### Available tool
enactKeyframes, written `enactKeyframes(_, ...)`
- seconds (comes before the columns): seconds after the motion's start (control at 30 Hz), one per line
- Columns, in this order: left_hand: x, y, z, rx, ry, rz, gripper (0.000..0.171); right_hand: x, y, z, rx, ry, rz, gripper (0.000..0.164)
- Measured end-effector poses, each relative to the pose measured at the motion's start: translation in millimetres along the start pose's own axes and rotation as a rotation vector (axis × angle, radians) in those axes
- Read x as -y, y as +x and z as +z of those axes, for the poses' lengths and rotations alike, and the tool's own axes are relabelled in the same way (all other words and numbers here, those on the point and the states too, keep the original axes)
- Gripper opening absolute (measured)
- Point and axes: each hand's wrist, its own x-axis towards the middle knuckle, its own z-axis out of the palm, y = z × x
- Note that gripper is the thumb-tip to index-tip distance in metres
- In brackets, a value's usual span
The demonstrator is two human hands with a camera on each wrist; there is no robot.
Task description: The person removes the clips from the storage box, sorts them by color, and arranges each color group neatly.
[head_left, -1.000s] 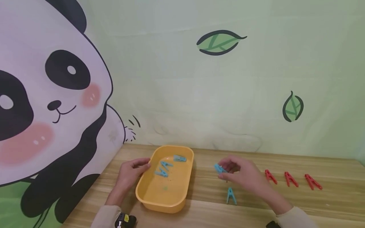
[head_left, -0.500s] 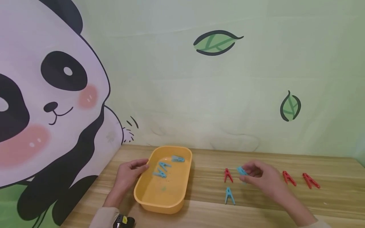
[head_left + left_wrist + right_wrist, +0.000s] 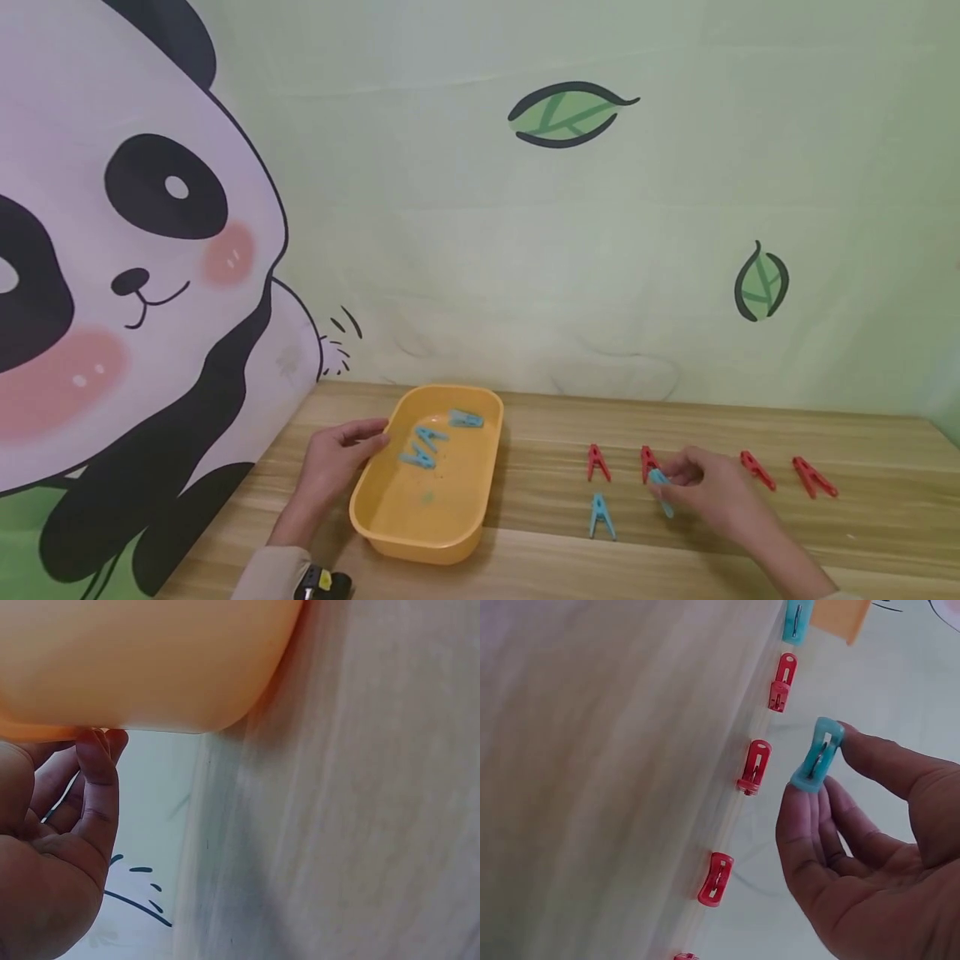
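My left hand (image 3: 335, 462) holds the left rim of a yellow plastic basin (image 3: 420, 546), with its fingertips at the rim in the left wrist view. Between the thumb and fingers of my right hand (image 3: 711, 493) is a blue clothespin (image 3: 819, 756), pinched across its width. It is held just in front of the second red clothespin (image 3: 648, 463) and overlaps it in the head view. Another blue clothespin (image 3: 600, 517) lies on the table, in front of the leftmost red clothespin (image 3: 597, 463). Three blue clothespins (image 3: 466, 418) lie inside the basin.
Two more red clothespins (image 3: 757, 470) continue the row behind and right of my right hand. The wooden table (image 3: 540, 567) meets a pale green backdrop (image 3: 450, 250) printed with a panda and leaves.
My right hand has moved right with the blue clothespin, past the leftmost red clothespin to the second, and turned the blue one more upright. My left hand stays at the basin.
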Motion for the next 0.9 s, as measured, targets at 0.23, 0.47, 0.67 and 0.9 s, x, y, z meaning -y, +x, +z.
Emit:
enactKeyframes(0.23,-0.2,-0.5,1.0,-0.005,0.016,0.018,0.035,-8,-1,-1,0.031,-0.027,-0.013,0.025)
enactKeyframes(0.47,0.5,0.0,1.1,-0.01,0.007,0.022,0.035,-14,-1,3,0.066,-0.02,-0.044,0.022)
enactKeyframes(0.67,1.1,-0.1,0.8,-0.009,0.006,0.017,0.036,-18,0,5,0.098,-0.003,-0.026,0.023)
enactKeyframes(0.9,0.7,0.0,0.4,-0.005,0.004,0.004,0.037,-21,2,6,0.112,0.021,0.023,0.026)
